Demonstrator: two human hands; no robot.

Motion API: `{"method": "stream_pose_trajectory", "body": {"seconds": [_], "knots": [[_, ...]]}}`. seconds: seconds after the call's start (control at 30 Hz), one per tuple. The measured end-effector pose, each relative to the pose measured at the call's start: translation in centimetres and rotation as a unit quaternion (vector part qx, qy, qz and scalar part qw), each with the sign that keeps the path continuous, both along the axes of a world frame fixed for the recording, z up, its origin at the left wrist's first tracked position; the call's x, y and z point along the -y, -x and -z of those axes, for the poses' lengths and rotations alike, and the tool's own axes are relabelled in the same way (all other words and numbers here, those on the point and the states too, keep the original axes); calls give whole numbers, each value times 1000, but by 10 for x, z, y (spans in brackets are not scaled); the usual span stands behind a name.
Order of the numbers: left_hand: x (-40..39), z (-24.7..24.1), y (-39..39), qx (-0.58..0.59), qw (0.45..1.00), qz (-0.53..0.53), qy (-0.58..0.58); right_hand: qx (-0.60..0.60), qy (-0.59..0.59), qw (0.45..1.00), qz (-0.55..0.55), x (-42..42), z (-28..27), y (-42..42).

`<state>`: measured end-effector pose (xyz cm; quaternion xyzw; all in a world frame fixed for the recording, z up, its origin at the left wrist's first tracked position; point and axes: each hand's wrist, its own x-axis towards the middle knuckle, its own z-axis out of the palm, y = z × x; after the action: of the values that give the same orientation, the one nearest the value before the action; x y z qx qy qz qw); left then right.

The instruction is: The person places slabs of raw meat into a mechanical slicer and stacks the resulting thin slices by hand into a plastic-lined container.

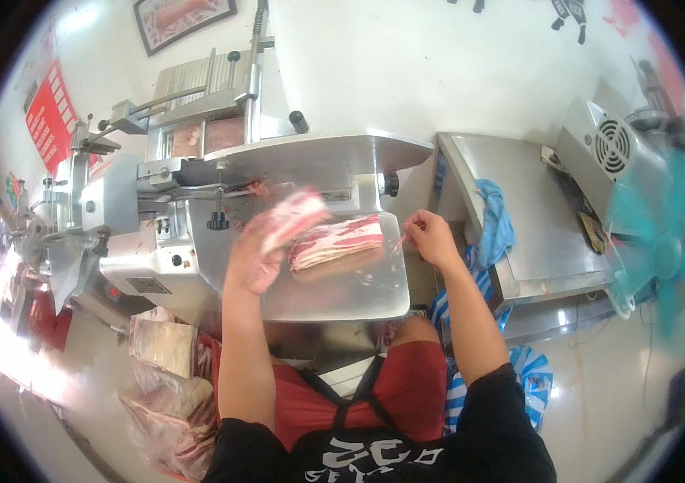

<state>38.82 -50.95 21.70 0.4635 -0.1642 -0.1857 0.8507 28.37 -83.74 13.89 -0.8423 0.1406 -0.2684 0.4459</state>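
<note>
My left hand [255, 262] is closed on a bundle of sliced fatty meat [297, 218], blurred, above the steel tray of a meat slicer [330, 302]. To its right, a stack of sliced streaky meat [339, 241] lies on the tray. My right hand [430, 238] is just beyond the tray's right edge, pinching a thin reddish strip [401, 243] between thumb and fingertips. Above the tray, blocks of meat [224, 136] sit in the slicer's carriage.
Right of the slicer stands a steel table [535, 211] with a blue cloth [495, 223] over its edge. A fan with teal blades [665, 247] is at far right. Large meat slabs [164, 344], partly in plastic, are at lower left. A striped bag [529, 380] is at lower right.
</note>
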Motion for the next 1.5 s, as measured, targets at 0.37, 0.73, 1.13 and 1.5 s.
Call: {"method": "stream_pose_trajectory", "body": {"seconds": [0.37, 0.73, 1.13, 1.5], "knots": [[48, 45, -30, 334, 808, -203, -441, -203, 207, 956, -35, 42, 127, -21], [5, -26, -115, -273, 913, 90, 290, 51, 309, 894, -320, -70, -93, -6], [-43, 28, -85, -319, 870, 130, 354, -178, 281, 854, -399, -70, -140, -23], [8, -17, -6, 257, 905, 7, -338, -27, 91, 983, -157, -94, -93, -19]]}}
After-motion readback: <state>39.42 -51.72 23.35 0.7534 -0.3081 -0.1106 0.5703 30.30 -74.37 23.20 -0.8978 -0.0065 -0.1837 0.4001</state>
